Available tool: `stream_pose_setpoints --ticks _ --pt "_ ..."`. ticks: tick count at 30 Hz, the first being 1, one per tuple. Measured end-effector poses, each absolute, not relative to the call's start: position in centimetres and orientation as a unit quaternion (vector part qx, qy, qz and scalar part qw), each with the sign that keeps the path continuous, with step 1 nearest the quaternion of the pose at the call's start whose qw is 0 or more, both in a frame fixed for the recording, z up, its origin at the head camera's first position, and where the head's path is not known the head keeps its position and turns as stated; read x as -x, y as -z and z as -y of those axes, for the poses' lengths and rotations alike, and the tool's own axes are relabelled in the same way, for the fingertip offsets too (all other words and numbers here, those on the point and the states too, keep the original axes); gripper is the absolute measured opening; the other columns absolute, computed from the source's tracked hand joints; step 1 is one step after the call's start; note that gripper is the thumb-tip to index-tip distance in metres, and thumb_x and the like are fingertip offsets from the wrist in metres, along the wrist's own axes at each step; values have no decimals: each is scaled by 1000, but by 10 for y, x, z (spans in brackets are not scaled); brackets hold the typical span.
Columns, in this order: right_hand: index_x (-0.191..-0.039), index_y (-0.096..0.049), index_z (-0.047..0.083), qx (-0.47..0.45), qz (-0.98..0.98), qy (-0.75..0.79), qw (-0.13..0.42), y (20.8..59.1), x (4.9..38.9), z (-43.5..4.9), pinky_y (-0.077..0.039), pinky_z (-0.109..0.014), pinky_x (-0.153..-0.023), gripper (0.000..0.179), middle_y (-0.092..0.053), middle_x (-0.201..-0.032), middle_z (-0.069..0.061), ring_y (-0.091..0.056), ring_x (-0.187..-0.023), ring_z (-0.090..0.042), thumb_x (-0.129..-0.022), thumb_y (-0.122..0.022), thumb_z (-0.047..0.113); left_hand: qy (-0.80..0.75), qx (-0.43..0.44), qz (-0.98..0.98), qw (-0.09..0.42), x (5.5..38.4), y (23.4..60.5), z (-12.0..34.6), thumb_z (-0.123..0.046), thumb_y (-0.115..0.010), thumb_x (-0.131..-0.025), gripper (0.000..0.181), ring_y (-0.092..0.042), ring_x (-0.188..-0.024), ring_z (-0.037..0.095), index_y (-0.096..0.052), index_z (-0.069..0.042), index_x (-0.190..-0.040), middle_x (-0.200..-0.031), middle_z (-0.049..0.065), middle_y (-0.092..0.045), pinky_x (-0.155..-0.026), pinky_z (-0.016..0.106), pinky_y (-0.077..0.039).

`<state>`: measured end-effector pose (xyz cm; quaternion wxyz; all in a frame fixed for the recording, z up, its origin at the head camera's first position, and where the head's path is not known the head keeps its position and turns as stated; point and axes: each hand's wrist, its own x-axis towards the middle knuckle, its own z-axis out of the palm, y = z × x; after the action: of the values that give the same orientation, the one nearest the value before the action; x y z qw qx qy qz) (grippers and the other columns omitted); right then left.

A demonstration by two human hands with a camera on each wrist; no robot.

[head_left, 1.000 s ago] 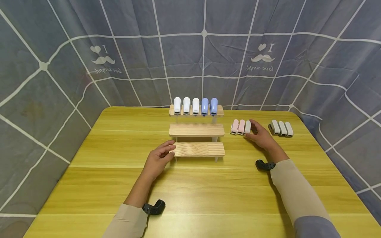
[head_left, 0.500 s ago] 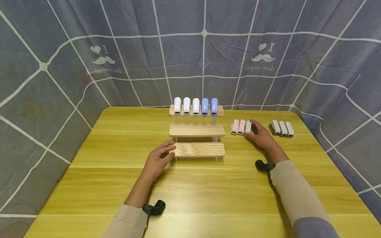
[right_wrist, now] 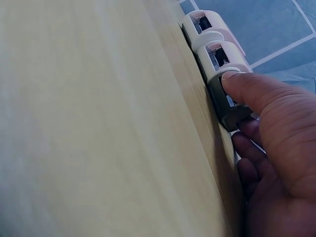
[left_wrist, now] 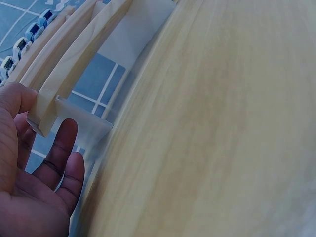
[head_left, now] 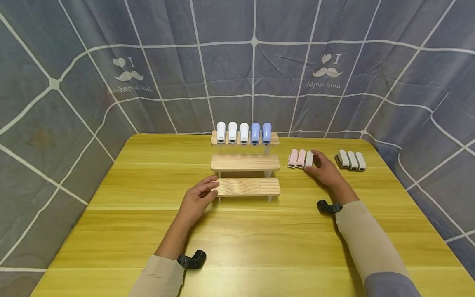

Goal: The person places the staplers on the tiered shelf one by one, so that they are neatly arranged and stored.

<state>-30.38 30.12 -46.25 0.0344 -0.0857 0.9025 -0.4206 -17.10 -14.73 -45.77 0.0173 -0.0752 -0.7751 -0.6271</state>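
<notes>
A three-tier wooden display rack point(head_left: 246, 187) with clear supports stands mid-table. My left hand point(head_left: 196, 200) holds the left end of its lowest shelf; in the left wrist view the thumb lies against the board point(left_wrist: 74, 74) and other fingers are below it. Right of the rack, two pink staplers point(head_left: 297, 158) and one white-and-grey stapler point(head_left: 309, 159) stand side by side on the table. My right hand point(head_left: 326, 170) grips the white-and-grey one, thumb on its front end in the right wrist view and fingers around its outer side, partly hidden.
On the rack's top tier sit three white staplers point(head_left: 232, 132) and two blue staplers point(head_left: 261, 133). Three more white-and-grey staplers point(head_left: 352, 160) stand at the right on the wooden table point(head_left: 259, 247). A grey checked curtain point(head_left: 230, 70) surrounds the back and sides.
</notes>
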Motion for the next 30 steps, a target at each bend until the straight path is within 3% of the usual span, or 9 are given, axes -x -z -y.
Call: stream_pose_setpoints --ticks 12,21,30 --pt "-157 -16 1 84 -897 433 37 463 302 -300 -23 -58 -113 77 -36 -148 -31 -30 -140 -46 -98 -64 15 628 68 775 11 171 456 147 -10 -66 -96 28 -47 -133 19 -70 -1 -122 -142 0 -55 -95 20 -43" --pt "-156 -17 0 83 -892 444 31 463 299 -298 -25 -59 -112 76 -37 -147 -30 -32 -139 -46 -99 -64 15 615 69 785 0 158 428 141 -2 -61 -97 29 -46 -135 29 -65 9 -124 -145 13 -52 -93 16 -42" --pt "-157 -16 1 57 -879 472 25 454 290 -295 -33 -57 -108 76 -35 -150 -29 -35 -138 -46 -99 -63 17 631 73 772 12 172 457 147 -9 -65 -96 28 -48 -133 20 -69 1 -123 -142 2 -55 -94 18 -43"
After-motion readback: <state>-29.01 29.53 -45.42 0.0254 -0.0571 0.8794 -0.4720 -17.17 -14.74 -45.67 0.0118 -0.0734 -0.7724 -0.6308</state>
